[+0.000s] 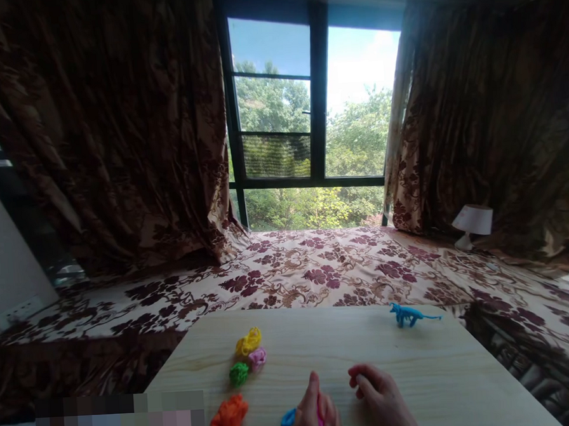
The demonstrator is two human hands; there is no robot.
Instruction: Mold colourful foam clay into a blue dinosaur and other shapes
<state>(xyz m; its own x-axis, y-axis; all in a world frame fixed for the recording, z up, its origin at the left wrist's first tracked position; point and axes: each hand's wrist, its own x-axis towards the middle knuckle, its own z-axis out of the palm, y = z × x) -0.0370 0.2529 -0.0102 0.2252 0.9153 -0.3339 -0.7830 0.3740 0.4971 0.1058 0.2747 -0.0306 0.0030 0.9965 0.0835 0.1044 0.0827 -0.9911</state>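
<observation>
My left hand (pixel 314 412) is closed at the near edge of the table, and a bright pink strand (pixel 320 417) shows between its fingers. Most of that strand is hidden by the hand. A blue loop-like piece (pixel 288 419) lies on the wood just left of it. To the right, my right hand (pixel 380 392) hovers above or rests on the table with thumb and fingers curled together; whether something small is pinched there I cannot make out. Farther back at the right stands a blue four-legged animal figure (pixel 407 314) with a long thin tail.
Left on the pale wooden table (pixel 445 370) lie a yellow looped bundle (pixel 248 342), a pale pink bundle (pixel 258 359), a green clump (pixel 238 373) and an orange clump (pixel 228 419). Beyond are a flower-patterned cloth ledge (pixel 311 275), a small lamp (pixel 473 221), curtains and a window.
</observation>
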